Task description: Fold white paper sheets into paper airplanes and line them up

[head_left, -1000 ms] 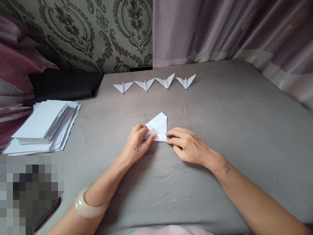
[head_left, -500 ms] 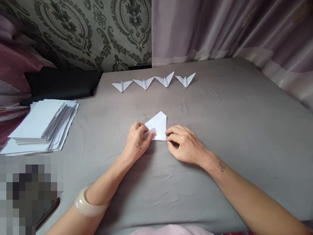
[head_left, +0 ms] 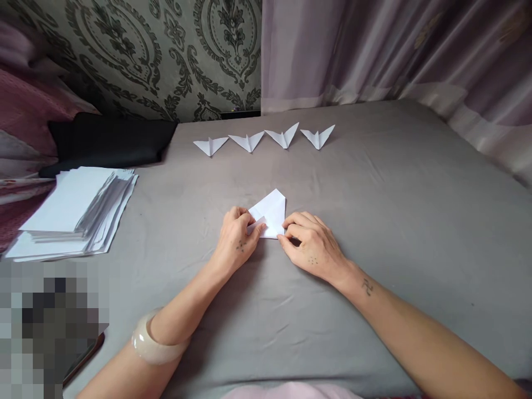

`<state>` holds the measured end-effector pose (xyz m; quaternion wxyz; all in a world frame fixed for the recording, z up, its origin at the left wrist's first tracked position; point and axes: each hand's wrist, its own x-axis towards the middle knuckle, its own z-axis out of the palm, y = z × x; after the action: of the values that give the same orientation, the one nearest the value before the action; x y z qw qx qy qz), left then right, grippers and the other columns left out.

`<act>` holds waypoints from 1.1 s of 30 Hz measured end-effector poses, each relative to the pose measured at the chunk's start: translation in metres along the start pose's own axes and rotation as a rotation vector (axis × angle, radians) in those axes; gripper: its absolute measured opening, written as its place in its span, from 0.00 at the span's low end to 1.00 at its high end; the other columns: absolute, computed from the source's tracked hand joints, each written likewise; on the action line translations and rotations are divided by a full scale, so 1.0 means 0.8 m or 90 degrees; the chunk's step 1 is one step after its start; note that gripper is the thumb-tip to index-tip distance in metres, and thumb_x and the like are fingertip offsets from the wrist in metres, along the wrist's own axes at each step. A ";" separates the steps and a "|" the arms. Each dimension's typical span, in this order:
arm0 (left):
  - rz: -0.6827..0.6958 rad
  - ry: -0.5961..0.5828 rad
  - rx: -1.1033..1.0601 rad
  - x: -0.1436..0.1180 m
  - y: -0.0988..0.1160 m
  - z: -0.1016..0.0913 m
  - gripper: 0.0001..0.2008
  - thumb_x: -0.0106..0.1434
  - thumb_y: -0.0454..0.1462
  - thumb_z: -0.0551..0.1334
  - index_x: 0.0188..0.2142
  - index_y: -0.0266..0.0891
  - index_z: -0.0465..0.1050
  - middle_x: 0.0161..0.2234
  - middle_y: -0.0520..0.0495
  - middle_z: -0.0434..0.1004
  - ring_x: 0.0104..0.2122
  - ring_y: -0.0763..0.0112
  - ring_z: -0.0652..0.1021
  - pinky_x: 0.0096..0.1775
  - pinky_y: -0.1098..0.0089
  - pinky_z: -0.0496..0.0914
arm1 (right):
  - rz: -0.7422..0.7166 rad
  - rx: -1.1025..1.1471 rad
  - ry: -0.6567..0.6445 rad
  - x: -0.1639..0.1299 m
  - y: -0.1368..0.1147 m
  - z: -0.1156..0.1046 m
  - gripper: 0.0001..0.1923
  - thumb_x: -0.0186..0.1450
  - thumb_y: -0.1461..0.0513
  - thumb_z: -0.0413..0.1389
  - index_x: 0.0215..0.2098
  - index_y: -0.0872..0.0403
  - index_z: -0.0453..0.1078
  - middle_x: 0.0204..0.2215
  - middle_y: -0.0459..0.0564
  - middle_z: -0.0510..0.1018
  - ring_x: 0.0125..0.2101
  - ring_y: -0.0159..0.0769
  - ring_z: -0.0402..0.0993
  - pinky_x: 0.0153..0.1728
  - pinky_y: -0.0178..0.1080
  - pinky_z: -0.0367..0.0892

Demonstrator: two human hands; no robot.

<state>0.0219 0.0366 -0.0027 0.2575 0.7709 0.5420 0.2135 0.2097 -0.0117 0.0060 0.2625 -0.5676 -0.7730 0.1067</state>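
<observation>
At lower left, pixelation masks most of a dark-edged object [head_left: 86,358] (too obscured to name). On the grey cloth [head_left: 394,221], the left hand [head_left: 238,238] pinches the folded paper [head_left: 272,213], hiding its left end; the right hand [head_left: 313,241] touches its lower right corner, grip unclear. Beyond sit four winged paper shapes [head_left: 285,139], then a curtain [head_left: 299,50], cropped above.

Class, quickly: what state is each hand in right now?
Left hand: closed, holding the folded paper.
Right hand: partly curled, touching the paper's near right corner; whether it pinches cannot be told.
</observation>
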 end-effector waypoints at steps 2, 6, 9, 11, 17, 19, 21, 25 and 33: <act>-0.003 -0.002 0.001 0.000 0.000 0.000 0.08 0.62 0.39 0.60 0.29 0.38 0.67 0.38 0.42 0.67 0.39 0.62 0.69 0.39 0.61 0.69 | 0.004 -0.003 0.003 0.000 -0.001 0.001 0.13 0.63 0.65 0.56 0.21 0.53 0.64 0.33 0.48 0.76 0.35 0.35 0.69 0.38 0.40 0.62; -0.008 -0.003 -0.003 0.001 0.000 -0.001 0.09 0.62 0.40 0.60 0.28 0.38 0.67 0.39 0.42 0.67 0.41 0.61 0.70 0.40 0.61 0.69 | 0.009 -0.006 0.013 0.000 -0.003 0.004 0.13 0.63 0.65 0.55 0.20 0.53 0.64 0.32 0.48 0.76 0.35 0.36 0.68 0.37 0.40 0.62; -0.009 0.001 -0.004 0.001 -0.001 0.000 0.10 0.62 0.40 0.60 0.27 0.38 0.67 0.38 0.43 0.67 0.41 0.61 0.70 0.40 0.61 0.69 | 0.009 -0.012 0.019 0.000 -0.003 0.005 0.13 0.63 0.66 0.55 0.21 0.52 0.63 0.32 0.48 0.76 0.35 0.36 0.68 0.37 0.40 0.62; -0.009 0.005 -0.004 0.002 -0.001 0.000 0.10 0.62 0.40 0.60 0.27 0.38 0.67 0.38 0.43 0.67 0.40 0.62 0.70 0.40 0.61 0.69 | 0.007 -0.019 0.017 -0.001 -0.002 0.006 0.12 0.63 0.66 0.55 0.21 0.52 0.63 0.32 0.48 0.76 0.35 0.36 0.68 0.37 0.40 0.62; -0.005 0.005 -0.016 0.002 -0.003 0.002 0.10 0.62 0.41 0.60 0.27 0.38 0.67 0.38 0.42 0.67 0.39 0.62 0.70 0.39 0.62 0.70 | -0.006 -0.018 -0.020 -0.002 0.001 -0.001 0.11 0.63 0.67 0.53 0.24 0.52 0.63 0.35 0.48 0.76 0.37 0.36 0.69 0.39 0.40 0.63; 0.000 0.006 -0.016 0.002 -0.005 0.003 0.10 0.62 0.41 0.60 0.28 0.38 0.67 0.38 0.42 0.67 0.39 0.62 0.70 0.40 0.61 0.69 | -0.007 -0.003 -0.037 -0.002 0.002 -0.005 0.09 0.64 0.67 0.53 0.26 0.52 0.64 0.36 0.48 0.76 0.37 0.36 0.70 0.40 0.40 0.63; 0.004 0.005 -0.016 0.002 -0.005 0.003 0.10 0.62 0.41 0.60 0.28 0.38 0.67 0.38 0.42 0.66 0.40 0.62 0.69 0.40 0.61 0.69 | -0.010 0.012 -0.051 -0.003 0.003 -0.010 0.06 0.64 0.67 0.53 0.30 0.52 0.66 0.36 0.48 0.77 0.38 0.37 0.70 0.40 0.39 0.63; -0.002 -0.003 -0.021 0.001 -0.004 0.001 0.09 0.62 0.41 0.59 0.29 0.38 0.67 0.38 0.42 0.66 0.40 0.61 0.69 0.40 0.62 0.69 | -0.016 0.038 -0.067 -0.003 0.009 -0.016 0.08 0.63 0.68 0.54 0.39 0.50 0.68 0.36 0.47 0.78 0.37 0.37 0.70 0.39 0.39 0.64; -0.009 -0.009 -0.011 0.002 0.000 -0.001 0.10 0.62 0.40 0.60 0.28 0.37 0.66 0.39 0.41 0.66 0.42 0.60 0.69 0.42 0.61 0.68 | -0.080 0.038 -0.110 -0.003 0.019 -0.020 0.15 0.65 0.70 0.48 0.45 0.50 0.72 0.39 0.48 0.78 0.39 0.36 0.70 0.42 0.39 0.64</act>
<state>0.0219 0.0384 -0.0025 0.2694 0.7664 0.5435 0.2112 0.2313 -0.0114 0.0119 0.2179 -0.4987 -0.8233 0.1613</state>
